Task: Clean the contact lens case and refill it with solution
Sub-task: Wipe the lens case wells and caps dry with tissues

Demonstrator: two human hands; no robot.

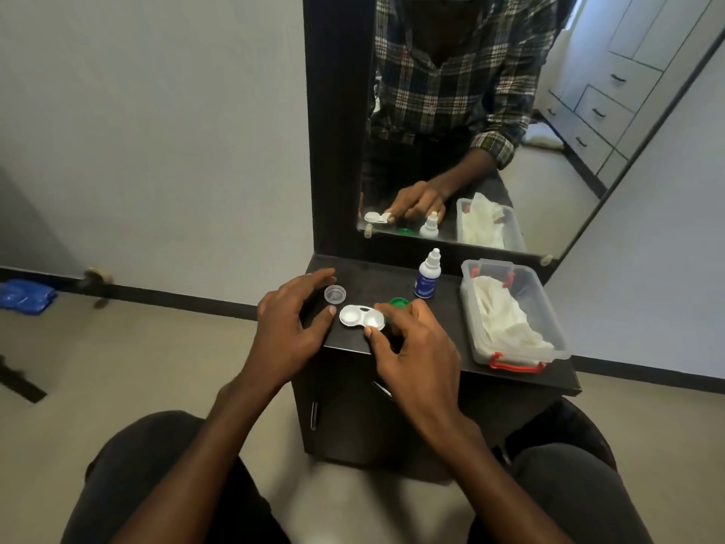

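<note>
A white two-well contact lens case (359,316) lies uncapped on the dark cabinet top (368,282). My right hand (416,347) pinches its right end between thumb and forefinger. My left hand (292,320) hovers beside the case's left end with fingers spread and the thumb tip close to it, holding nothing. A clear cap (335,294) sits just behind the case near my left fingers. A green cap (399,302) lies behind my right forefinger. The small solution bottle (427,276), white with a blue label, stands upright and closed further back.
A clear plastic box (549,331) with red latches holds white tissues at the right of the top. A mirror (470,123) stands behind and reflects the scene. The cabinet's front edge lies right under my hands; my knees are below.
</note>
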